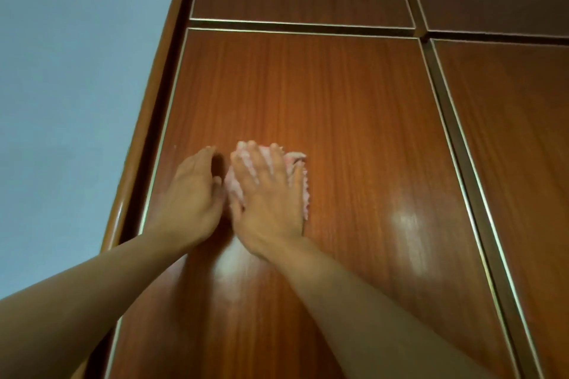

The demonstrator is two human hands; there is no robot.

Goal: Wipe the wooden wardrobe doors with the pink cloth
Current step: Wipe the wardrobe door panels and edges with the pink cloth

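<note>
Right hand (pixel 271 194): fingers (pixel 246 160) straight and spread, pressed flat on the pink cloth (pixel 297 181), centre frame. Cloth lies under palm and fingers, its edges showing past the fingertips and along the hand's right side. Left hand (pixel 191 197): fingers extended, flat against the wardrobe door (pixel 354 120), just left of the cloth, thumb near its edge. Blue-grey wall (pixel 67 71) fills upper left.
</note>
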